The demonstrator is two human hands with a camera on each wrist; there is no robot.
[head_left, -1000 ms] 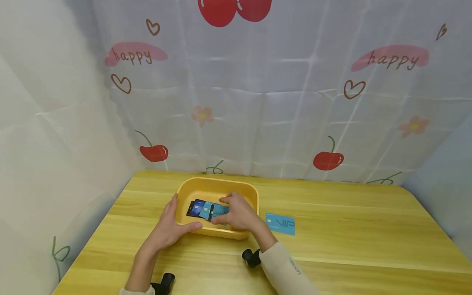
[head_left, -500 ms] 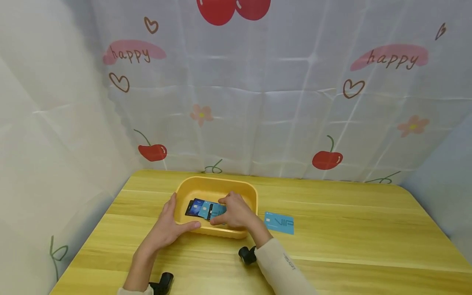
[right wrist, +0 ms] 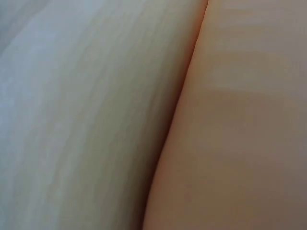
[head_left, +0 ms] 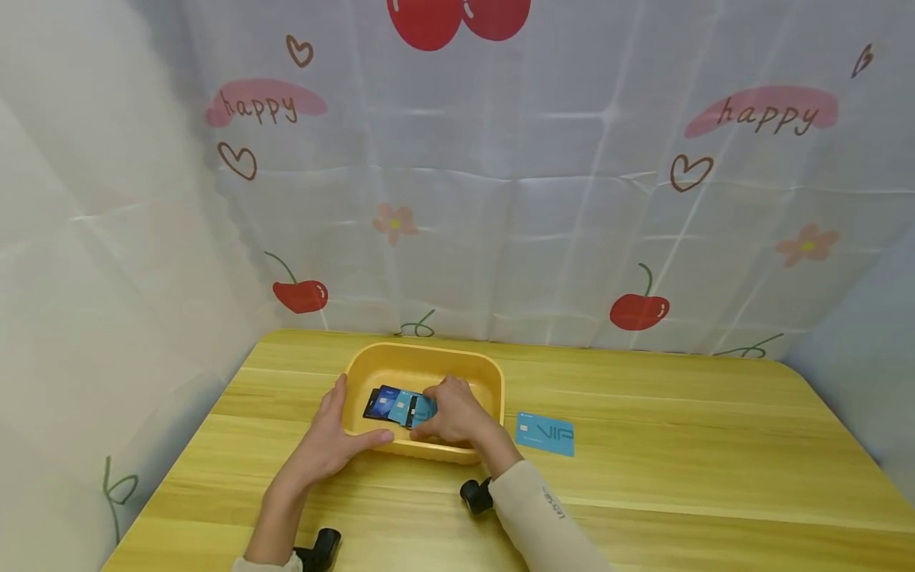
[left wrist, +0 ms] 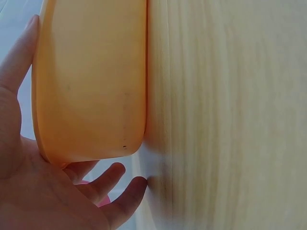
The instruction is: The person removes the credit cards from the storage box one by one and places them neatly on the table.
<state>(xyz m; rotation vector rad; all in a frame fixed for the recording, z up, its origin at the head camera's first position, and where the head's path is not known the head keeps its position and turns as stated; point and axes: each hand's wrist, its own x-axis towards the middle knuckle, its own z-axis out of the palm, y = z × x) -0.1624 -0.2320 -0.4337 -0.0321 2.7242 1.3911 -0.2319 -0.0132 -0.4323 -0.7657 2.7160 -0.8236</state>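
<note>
A white fabric backdrop (head_left: 500, 246) printed with cherries, hearts, flowers and the word "happy" hangs behind a yellow wood-grain table (head_left: 643, 492). On it stands a rounded rectangular yellow-orange plastic basket (head_left: 422, 361). The left hand (head_left: 323, 443) rests against its near left corner, fingers fairly straight along the left side and thumb stretched along the near rim. Inside, a glossy black flat piece (head_left: 370, 406), a dark-blue chip card (head_left: 384, 405) and a light-blue chip card (head_left: 402, 407) overlap in a row. At the row's right end, the right hand (head_left: 457, 413) pinches a turquoise card (head_left: 425, 409), thumb at the near edge and forefinger at the far edge. Another turquoise card (head_left: 546, 434), lettered "VIP", lies flat on the table just right of the basket.
</note>
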